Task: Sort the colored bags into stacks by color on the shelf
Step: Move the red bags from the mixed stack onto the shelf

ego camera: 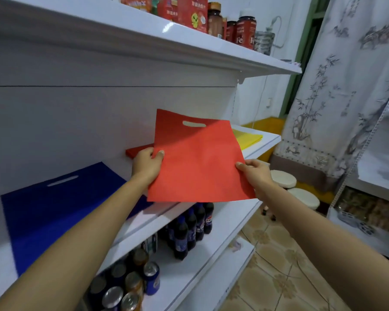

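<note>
A flat red bag (pixel 195 160) with an oval handle hole hangs tilted above the white shelf (pixel 259 145). My left hand (pixel 147 163) pinches its left edge and my right hand (pixel 255 171) pinches its right edge. Behind my left hand a stack of red bags (pixel 136 151) lies on the shelf, mostly hidden by the held bag. A blue bag stack (pixel 54 209) lies on the shelf to the left, under my left forearm. A yellow bag stack (pixel 248 139) lies at the shelf's right end, partly covered by the held bag.
An upper shelf (pixel 189 43) carries jars and red boxes. Below, dark soda bottles (pixel 190 227) and cans (pixel 130 286) fill a lower shelf. Two round stools (pixel 301 194) stand on the tiled floor beside a patterned curtain (pixel 337 86).
</note>
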`<state>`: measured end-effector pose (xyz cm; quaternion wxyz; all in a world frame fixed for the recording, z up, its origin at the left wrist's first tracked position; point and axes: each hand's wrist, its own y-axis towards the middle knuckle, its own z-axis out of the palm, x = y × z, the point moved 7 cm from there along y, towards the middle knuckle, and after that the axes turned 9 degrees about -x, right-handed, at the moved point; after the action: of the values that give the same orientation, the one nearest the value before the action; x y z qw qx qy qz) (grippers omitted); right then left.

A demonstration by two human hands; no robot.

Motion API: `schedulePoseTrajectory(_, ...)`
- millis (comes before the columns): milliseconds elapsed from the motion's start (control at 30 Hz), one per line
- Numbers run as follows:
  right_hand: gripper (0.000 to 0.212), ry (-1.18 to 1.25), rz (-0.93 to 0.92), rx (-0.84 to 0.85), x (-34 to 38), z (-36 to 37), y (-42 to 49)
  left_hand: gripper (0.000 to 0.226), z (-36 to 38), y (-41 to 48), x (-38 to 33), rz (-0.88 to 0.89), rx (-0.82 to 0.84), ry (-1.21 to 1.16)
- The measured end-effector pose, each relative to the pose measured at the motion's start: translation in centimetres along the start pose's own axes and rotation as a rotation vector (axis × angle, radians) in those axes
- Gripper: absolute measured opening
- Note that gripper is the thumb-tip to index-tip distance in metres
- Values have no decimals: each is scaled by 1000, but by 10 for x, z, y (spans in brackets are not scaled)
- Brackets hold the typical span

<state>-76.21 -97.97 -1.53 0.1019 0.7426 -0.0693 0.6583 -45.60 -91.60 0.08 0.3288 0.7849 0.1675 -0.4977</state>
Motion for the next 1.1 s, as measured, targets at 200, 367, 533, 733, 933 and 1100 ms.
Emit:
schedulePoseTrajectory(200,17,-106,-80,49,12,56,61,28,-3,37,17,-25,-64,85)
schedulePoseTrajectory(367,20,-189,-197,125,18,96,97,24,1,52,49,-104,-76,178)
schedulePoseTrajectory(533,23,-238,-269,262,23,129,134,38,5,54,70,-204,-121,252)
schedulePoseTrajectory(733,16,-264,-283,493,6,164,179,36,19,51,90,-288,-230,250)
schedulePoseTrajectory(933,8,-275,-379,650,-8,199,213,42,30,50,89,-330,-352,391)
schedulePoseTrajectory(1100,11,-298,-448,724,-23,213,235,32,39,48,84,-391,-415,578)
